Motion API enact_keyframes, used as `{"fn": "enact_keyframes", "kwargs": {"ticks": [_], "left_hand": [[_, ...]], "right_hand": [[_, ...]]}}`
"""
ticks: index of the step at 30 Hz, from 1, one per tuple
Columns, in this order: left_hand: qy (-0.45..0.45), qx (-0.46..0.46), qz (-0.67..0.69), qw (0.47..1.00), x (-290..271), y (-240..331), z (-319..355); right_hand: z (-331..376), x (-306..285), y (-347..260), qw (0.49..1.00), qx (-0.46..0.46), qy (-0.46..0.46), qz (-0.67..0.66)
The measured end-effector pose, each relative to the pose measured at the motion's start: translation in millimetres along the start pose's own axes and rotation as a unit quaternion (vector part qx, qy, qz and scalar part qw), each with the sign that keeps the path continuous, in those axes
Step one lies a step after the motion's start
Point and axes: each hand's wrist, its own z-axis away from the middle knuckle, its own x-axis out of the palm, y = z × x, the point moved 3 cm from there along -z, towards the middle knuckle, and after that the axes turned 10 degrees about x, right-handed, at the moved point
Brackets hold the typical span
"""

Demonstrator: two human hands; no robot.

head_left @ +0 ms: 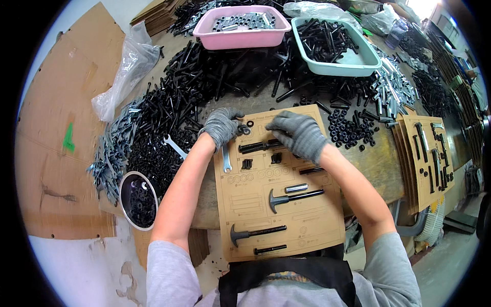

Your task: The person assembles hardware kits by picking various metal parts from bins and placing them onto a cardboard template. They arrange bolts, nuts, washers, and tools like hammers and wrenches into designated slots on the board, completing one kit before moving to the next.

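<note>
A brown cardboard sheet (261, 215) with printed outlines lies before me, its near edge at my body. My left hand (222, 125), in a grey knit glove, is curled at the sheet's upper left corner, with black washers (245, 130) at its fingertips. My right hand (299, 135), gloved alike, hovers over the upper right part with fingers pinched together; whatever they hold is hidden. Below the hands lie black bolts (255, 147), small black screws (247, 163), an open-end wrench (226, 159), a silver sleeve (296, 188) and two black T-shaped pieces (294, 198).
Heaped black bolts (174, 97) cover the table's left and back. Behind stand a pink basin (243, 41) of silver sleeves and a mint basin (342, 68) of black bolts. Black nuts (350, 128) lie right; filled cardboard sheets (424, 163) lean beyond. A round tub (123, 197) sits left.
</note>
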Motion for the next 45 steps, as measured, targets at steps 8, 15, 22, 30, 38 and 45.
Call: {"fn": "enact_keyframes", "kwargs": {"ticks": [8, 15, 22, 30, 38, 45], "left_hand": [[0.049, -0.007, -0.022, 0.999, 0, 0, 4], [0.041, -0.083, 0.202, 0.975, -9, 4, 22], [0.036, -0.019, 0.108, 0.993, -15, 0, 27], [0.008, 0.035, -0.057, 0.998, -6, 9, 27], [-0.055, -0.003, 0.077, 0.995, -7, 50, 48], [-0.110, 0.145, -0.124, 0.975, 62, 99, 103]], "right_hand": [[-42, 41, -8, 0.987, 0.015, -0.120, 0.109], [-40, 46, -3, 0.978, 0.002, -0.159, 0.134], [-37, 45, -12, 0.982, -0.008, -0.158, 0.099], [-49, 38, 0, 0.982, 0.052, -0.141, 0.116], [-41, 35, 8, 0.980, 0.051, -0.154, 0.113], [-50, 49, 8, 0.992, 0.022, -0.072, 0.098]]}}
